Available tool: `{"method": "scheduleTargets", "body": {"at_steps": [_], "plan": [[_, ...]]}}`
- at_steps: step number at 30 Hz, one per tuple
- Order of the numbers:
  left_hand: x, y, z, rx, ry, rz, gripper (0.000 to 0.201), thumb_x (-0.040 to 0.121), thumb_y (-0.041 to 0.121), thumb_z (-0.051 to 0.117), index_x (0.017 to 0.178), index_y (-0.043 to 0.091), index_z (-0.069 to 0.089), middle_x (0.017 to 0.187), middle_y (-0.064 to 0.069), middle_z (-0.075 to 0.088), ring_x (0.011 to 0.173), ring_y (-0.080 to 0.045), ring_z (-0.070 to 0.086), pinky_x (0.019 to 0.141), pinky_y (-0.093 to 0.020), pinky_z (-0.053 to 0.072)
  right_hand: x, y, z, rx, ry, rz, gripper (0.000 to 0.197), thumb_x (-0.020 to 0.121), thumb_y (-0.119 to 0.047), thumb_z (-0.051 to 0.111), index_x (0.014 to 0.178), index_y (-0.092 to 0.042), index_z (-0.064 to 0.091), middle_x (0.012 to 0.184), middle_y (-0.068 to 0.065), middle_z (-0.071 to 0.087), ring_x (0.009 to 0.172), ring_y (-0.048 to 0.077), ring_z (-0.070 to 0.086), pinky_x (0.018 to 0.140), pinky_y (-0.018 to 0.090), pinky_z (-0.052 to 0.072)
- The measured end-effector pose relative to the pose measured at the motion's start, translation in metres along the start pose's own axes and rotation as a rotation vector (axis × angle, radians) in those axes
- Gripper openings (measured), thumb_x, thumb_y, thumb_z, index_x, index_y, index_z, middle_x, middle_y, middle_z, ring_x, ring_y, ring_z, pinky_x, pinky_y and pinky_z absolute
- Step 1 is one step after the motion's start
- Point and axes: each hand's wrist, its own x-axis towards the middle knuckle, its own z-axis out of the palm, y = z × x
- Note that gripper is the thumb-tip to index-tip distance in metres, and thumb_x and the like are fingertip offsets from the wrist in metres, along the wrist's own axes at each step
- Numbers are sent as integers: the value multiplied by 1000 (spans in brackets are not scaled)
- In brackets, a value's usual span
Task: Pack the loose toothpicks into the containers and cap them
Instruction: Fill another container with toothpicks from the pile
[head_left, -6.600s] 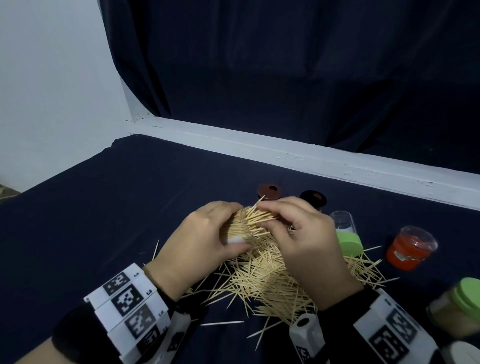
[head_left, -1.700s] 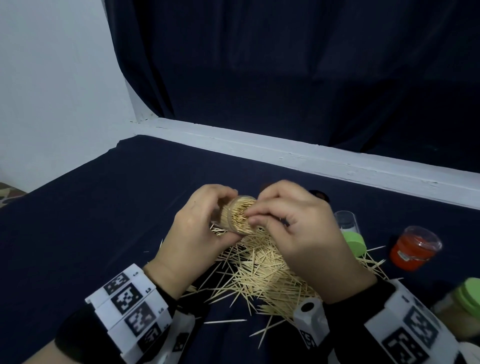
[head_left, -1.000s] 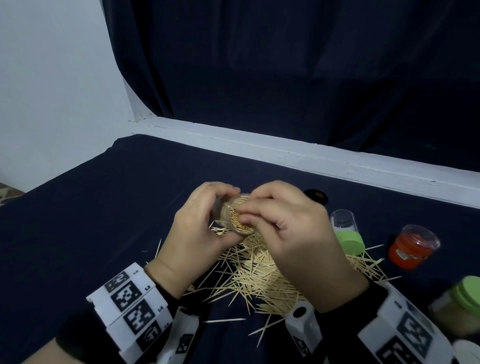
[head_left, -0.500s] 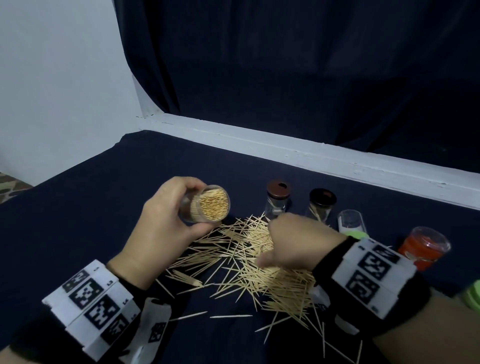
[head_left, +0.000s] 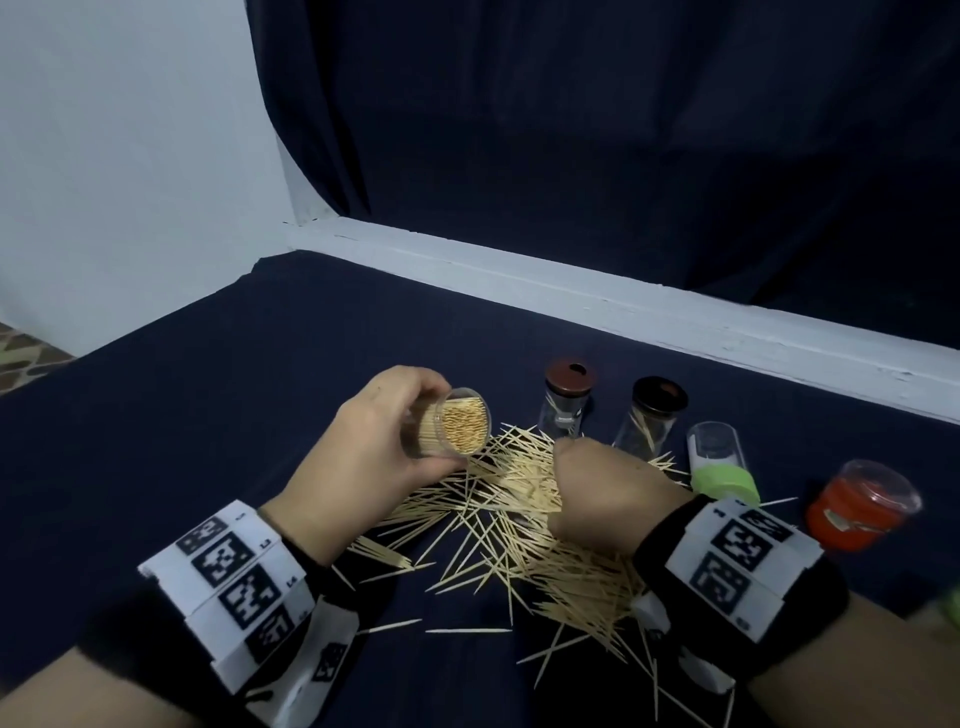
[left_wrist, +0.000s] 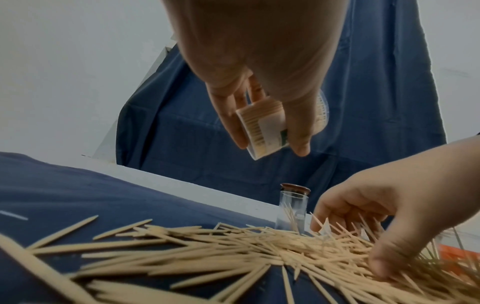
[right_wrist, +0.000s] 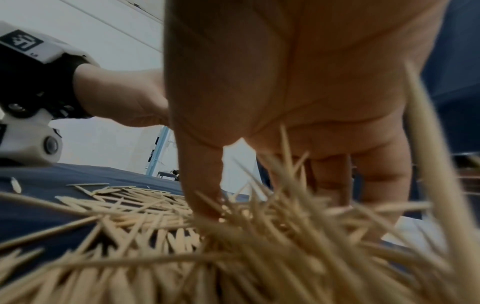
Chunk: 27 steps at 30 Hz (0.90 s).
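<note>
Left hand raised above a dark-blue tabletop, fingers and thumb curled round a clear container packed full of toothpicks, tipped on its side with the uncapped mouth facing the camera. Right hand lowered onto the loose toothpick pile just beside it, thumb and fingers spread and dipped among the sticks; from the wrist views, cannot tell whether any stick is actually pinched. Pile fanned across the middle of the cloth, thickest under the right wrist, with stray sticks trailing toward the near edge. Behind the pile, two upright clear jars, one with a brown cap and one with a black cap, each holding only a few sticks. Just right of these, a clear tube with a green cap lying tilted, then an orange-red container farther right, well apart from the hands. Broad stretch of bare cloth open to the left and back of the left hand, bounded by a pale ledge along the far edge and a dark curtain above it.
</note>
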Motion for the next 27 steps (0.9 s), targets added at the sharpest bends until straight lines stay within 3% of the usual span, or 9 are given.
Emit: {"method": "scheduleTargets", "body": {"at_steps": [3, 8, 12, 16, 20, 24, 26, 27], "plan": [[1, 1, 4, 27, -32, 5, 50, 63, 24, 87, 102, 29, 56, 100, 18, 55, 98, 4, 51, 77, -10, 42, -1, 1, 0, 10, 12, 17, 23, 87, -27, 57, 107, -14, 55, 110, 3, 58, 102, 24, 57, 85, 35, 42], [3, 0, 7, 41, -64, 0, 50, 63, 27, 87, 102, 28, 56, 101, 17, 55, 99, 5, 50, 76, -8, 42, -3, 9, -4, 64, 2, 29, 28, 90, -35, 53, 110, -16, 54, 112, 3, 58, 110, 25, 50, 99, 42, 31], [4, -2, 9, 58, -75, -17, 51, 62, 29, 87, 102, 30, 55, 101, 18, 55, 98, 7, 50, 76, -5, 40, -5, 18, -6, 205, 54, 25, 15, 93, -31, 48, 100, -18, 44, 100, 2, 54, 96, 22, 51, 91, 38, 36], [5, -2, 12, 63, -92, -16, 51, 63, 30, 87, 101, 32, 54, 102, 17, 55, 97, 5, 51, 76, -8, 41, -11, 25, -11, 253, 120, -5, 14, 99, -31, 42, 102, -17, 39, 91, -1, 49, 85, 19, 47, 89, 38, 37], [5, -1, 14, 61, -96, -22, 50, 63, 31, 87, 101, 32, 54, 102, 15, 56, 96, 4, 52, 76, -10, 42, -16, 29, -20, 351, 211, -84, 21, 98, -31, 46, 113, -16, 47, 104, 2, 56, 88, 16, 54, 77, 33, 43], [6, -1, 15, 53, -101, -14, 50, 62, 32, 86, 100, 32, 54, 100, 15, 56, 94, 6, 52, 73, -4, 39, -22, 27, -28, 502, 347, -172, 18, 96, -27, 52, 114, -26, 56, 104, -12, 53, 70, -4, 46, 58, 8, 34], [7, -1, 16, 45, -97, -20, 50, 62, 31, 87, 100, 31, 54, 100, 15, 56, 94, 4, 53, 73, -4, 39, -25, 22, -31, 570, 424, -221, 19, 95, -25, 54, 113, -27, 60, 104, -15, 52, 81, -3, 51, 68, 9, 39], [7, -1, 16, 44, -97, -22, 50, 62, 30, 87, 100, 31, 54, 100, 14, 56, 94, 3, 53, 74, -6, 40, -26, 19, -31, 588, 466, -247, 19, 94, -24, 55, 112, -26, 63, 105, -14, 54, 87, 0, 53, 75, 15, 42]]}}
